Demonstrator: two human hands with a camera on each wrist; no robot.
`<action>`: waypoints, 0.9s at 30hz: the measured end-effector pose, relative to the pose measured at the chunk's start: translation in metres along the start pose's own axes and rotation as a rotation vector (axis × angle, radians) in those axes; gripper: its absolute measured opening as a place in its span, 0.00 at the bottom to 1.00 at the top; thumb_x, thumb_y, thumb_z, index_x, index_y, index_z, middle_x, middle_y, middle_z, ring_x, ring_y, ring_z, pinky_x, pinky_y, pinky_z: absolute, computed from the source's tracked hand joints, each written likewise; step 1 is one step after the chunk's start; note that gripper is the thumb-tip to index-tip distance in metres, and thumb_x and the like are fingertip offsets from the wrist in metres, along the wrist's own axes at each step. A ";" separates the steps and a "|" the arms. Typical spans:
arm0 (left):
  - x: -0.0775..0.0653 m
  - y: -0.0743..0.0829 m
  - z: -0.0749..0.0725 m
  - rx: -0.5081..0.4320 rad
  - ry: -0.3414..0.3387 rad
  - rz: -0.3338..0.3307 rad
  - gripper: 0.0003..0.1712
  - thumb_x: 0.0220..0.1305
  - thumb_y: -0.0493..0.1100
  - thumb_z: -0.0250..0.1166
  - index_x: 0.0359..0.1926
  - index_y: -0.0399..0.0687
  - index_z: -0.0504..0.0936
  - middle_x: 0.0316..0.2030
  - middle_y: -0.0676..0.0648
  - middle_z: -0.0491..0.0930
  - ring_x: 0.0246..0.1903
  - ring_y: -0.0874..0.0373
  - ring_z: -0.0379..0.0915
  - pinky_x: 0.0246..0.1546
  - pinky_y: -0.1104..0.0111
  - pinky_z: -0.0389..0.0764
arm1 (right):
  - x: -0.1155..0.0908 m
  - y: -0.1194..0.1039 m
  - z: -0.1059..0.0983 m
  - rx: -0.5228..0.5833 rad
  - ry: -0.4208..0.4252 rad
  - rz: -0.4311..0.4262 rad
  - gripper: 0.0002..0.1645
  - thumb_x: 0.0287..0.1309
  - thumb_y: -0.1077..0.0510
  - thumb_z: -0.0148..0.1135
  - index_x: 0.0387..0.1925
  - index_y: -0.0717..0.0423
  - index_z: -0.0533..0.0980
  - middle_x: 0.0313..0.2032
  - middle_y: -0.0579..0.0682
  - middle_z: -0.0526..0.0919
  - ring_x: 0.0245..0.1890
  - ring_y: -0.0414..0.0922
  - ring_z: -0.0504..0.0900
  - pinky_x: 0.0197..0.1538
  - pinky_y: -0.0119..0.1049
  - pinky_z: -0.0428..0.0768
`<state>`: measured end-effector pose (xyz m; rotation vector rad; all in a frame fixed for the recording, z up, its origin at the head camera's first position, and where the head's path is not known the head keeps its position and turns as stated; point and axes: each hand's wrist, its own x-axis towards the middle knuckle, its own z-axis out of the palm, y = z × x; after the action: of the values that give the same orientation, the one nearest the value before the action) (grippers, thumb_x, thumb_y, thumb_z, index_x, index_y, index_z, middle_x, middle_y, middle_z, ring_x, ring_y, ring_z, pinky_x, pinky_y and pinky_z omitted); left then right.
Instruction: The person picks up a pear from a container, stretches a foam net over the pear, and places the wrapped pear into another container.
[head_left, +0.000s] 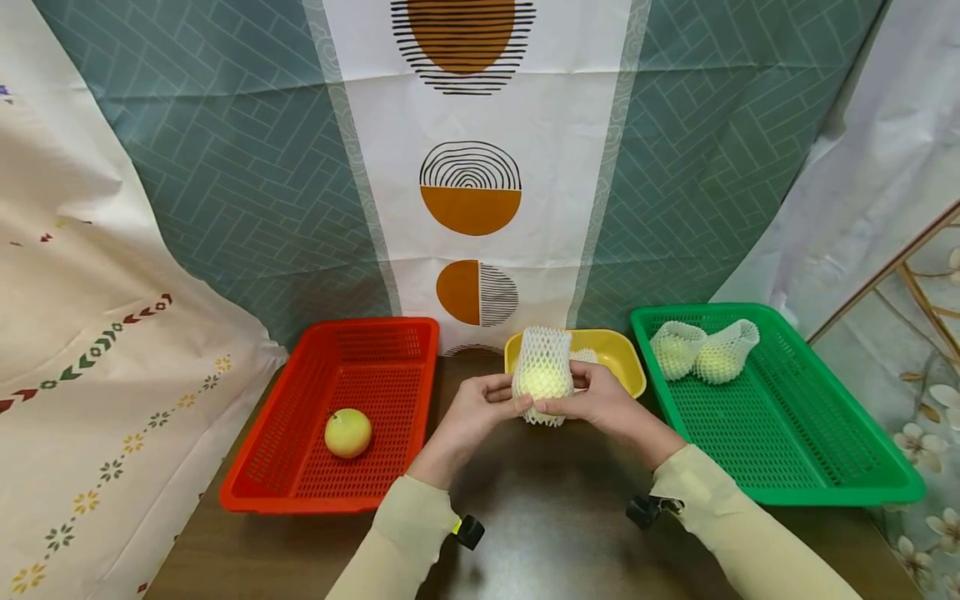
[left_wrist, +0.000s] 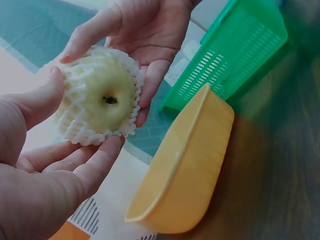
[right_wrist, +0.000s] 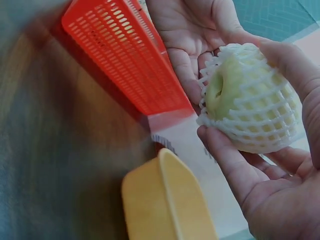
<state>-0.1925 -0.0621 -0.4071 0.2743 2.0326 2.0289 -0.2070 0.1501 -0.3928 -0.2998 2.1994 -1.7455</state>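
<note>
Between both hands, above the table, is a pale yellow-green pear (left_wrist: pixel 107 95) in a white foam net sleeve (head_left: pixel 544 358). My left hand (head_left: pixel 480 408) grips it from the left, thumb in front and fingers behind. From the right my right hand (head_left: pixel 600 404) holds it the same way. The wrist views show the pear's dark hollow at the net's open lower end; in the head view the net's upper part stands up loose. Behind the hands, a yellow basket (head_left: pixel 622 358) contains another white foam net (head_left: pixel 584 356), partly hidden.
At left, a red basket (head_left: pixel 322 504) holds one bare pear (head_left: pixel 348 433). The green basket (head_left: pixel 795 496) at right has two netted pears (head_left: pixel 717 364) near its back left corner. A patterned curtain (head_left: pixel 480 125) hangs behind the brown table (head_left: pixel 555 517).
</note>
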 end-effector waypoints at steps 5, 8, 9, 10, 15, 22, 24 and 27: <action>0.009 0.010 0.014 -0.010 -0.015 0.041 0.31 0.52 0.49 0.71 0.58 0.51 0.75 0.49 0.48 0.81 0.48 0.56 0.79 0.50 0.64 0.78 | -0.004 -0.010 -0.019 -0.046 0.017 -0.063 0.40 0.40 0.48 0.76 0.55 0.54 0.69 0.49 0.55 0.78 0.43 0.49 0.81 0.42 0.38 0.83; 0.017 0.015 0.025 -0.019 -0.002 0.051 0.30 0.51 0.51 0.71 0.56 0.54 0.76 0.49 0.50 0.81 0.48 0.56 0.79 0.50 0.66 0.79 | -0.008 -0.017 -0.035 -0.086 0.043 -0.097 0.40 0.43 0.48 0.74 0.57 0.56 0.67 0.51 0.56 0.76 0.43 0.50 0.80 0.41 0.38 0.82; 0.019 0.016 0.030 -0.024 0.006 0.052 0.30 0.51 0.53 0.71 0.56 0.55 0.76 0.48 0.50 0.81 0.48 0.57 0.79 0.50 0.66 0.79 | -0.009 -0.019 -0.040 -0.108 0.062 -0.102 0.41 0.43 0.47 0.74 0.58 0.56 0.66 0.51 0.56 0.76 0.44 0.50 0.79 0.41 0.37 0.82; 0.022 0.017 0.036 -0.030 0.021 0.050 0.30 0.50 0.54 0.71 0.55 0.55 0.77 0.47 0.50 0.82 0.47 0.57 0.79 0.49 0.66 0.79 | -0.010 -0.022 -0.047 -0.126 0.082 -0.102 0.43 0.43 0.46 0.74 0.59 0.56 0.65 0.52 0.55 0.75 0.45 0.50 0.79 0.42 0.37 0.82; 0.037 0.016 0.067 0.008 0.067 0.081 0.26 0.50 0.58 0.70 0.50 0.59 0.80 0.42 0.54 0.83 0.42 0.61 0.79 0.46 0.67 0.80 | -0.014 -0.032 -0.083 -0.235 0.236 -0.085 0.50 0.44 0.41 0.71 0.64 0.56 0.59 0.55 0.56 0.71 0.49 0.51 0.76 0.44 0.35 0.81; 0.058 0.000 0.116 0.191 0.068 0.225 0.17 0.54 0.54 0.68 0.46 0.61 0.83 0.38 0.56 0.83 0.35 0.68 0.78 0.39 0.76 0.79 | -0.024 -0.042 -0.133 -0.340 0.464 -0.066 0.45 0.47 0.36 0.67 0.60 0.54 0.61 0.51 0.50 0.70 0.45 0.45 0.74 0.39 0.29 0.78; 0.063 -0.005 0.130 0.243 0.051 0.244 0.17 0.55 0.54 0.68 0.46 0.60 0.84 0.38 0.56 0.83 0.34 0.71 0.76 0.37 0.77 0.79 | -0.027 -0.041 -0.148 -0.355 0.521 -0.068 0.45 0.47 0.36 0.66 0.60 0.53 0.61 0.49 0.46 0.69 0.44 0.42 0.72 0.39 0.28 0.75; 0.066 -0.011 0.148 0.297 0.005 0.261 0.17 0.56 0.53 0.67 0.48 0.58 0.83 0.40 0.55 0.84 0.33 0.72 0.75 0.34 0.79 0.78 | -0.029 -0.036 -0.169 -0.314 0.605 -0.105 0.42 0.49 0.39 0.67 0.60 0.50 0.60 0.47 0.39 0.68 0.44 0.37 0.71 0.39 0.25 0.74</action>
<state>-0.2089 0.0990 -0.4207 0.6212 2.4082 1.8552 -0.2438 0.3054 -0.3193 0.0623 2.9415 -1.6948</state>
